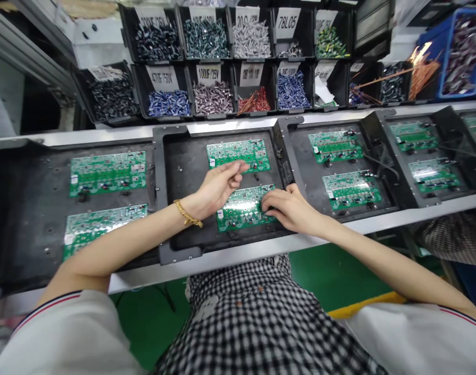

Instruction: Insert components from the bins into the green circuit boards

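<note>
Two green circuit boards lie in the black tray [191, 198] in front of me, a far board [238, 152] and a near board [241, 208]. My left hand [221, 188], with a gold bracelet at its wrist, hovers between the boards, over the far one's lower edge. Its fingers are curled in a pinch, and whatever sits in them is too small to name. My right hand [287, 207] is at the right end of the near board, fingers bent down against it. The fingertips hide what they grip, if anything.
Behind the trays stand black bins of small components, among them blue capacitors [170, 103], red parts [257, 100] and white parts [251, 40]. More trays with boards [351, 188] continue left and right along a metal rail [238, 255]. A blue crate [449, 57] is at far right.
</note>
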Demonstrator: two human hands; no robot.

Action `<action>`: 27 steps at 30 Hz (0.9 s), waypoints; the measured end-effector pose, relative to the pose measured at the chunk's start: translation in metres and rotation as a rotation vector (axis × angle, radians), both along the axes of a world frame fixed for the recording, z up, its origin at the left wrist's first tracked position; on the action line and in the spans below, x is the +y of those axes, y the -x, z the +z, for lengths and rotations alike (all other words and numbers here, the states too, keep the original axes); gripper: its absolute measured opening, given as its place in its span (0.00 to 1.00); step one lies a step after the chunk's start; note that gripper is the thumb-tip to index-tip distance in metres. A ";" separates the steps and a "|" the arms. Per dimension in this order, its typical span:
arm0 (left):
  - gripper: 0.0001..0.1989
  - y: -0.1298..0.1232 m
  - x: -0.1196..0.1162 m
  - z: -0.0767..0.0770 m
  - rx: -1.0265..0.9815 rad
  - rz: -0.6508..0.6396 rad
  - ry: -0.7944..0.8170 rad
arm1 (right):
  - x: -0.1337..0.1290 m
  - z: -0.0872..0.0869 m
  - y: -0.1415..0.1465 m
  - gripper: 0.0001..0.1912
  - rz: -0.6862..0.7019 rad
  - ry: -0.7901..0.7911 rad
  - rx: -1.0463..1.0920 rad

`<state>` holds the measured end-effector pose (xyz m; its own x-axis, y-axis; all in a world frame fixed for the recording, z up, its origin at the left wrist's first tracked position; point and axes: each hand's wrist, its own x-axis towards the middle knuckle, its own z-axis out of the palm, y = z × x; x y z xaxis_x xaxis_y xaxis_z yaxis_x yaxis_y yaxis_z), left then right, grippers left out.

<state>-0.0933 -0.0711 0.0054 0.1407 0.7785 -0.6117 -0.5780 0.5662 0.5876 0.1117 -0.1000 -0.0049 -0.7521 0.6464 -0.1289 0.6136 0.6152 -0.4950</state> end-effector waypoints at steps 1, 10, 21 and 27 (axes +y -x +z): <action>0.09 0.000 -0.001 -0.001 -0.010 -0.005 -0.001 | -0.001 0.000 0.000 0.08 0.022 -0.009 -0.010; 0.08 -0.002 -0.025 0.000 -0.001 -0.185 0.070 | -0.002 -0.004 -0.003 0.10 0.077 -0.059 -0.019; 0.10 -0.005 -0.039 -0.011 -0.009 -0.351 0.165 | -0.005 0.004 -0.001 0.08 -0.061 -0.096 0.074; 0.11 -0.016 -0.039 -0.002 -0.029 -0.373 0.126 | 0.005 0.024 0.009 0.06 -0.219 -0.156 0.221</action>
<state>-0.0770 -0.1101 0.0037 0.4183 0.5895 -0.6910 -0.3347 0.8073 0.4861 0.1028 -0.0952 0.0195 -0.5923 0.7944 0.1347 0.6275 0.5597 -0.5413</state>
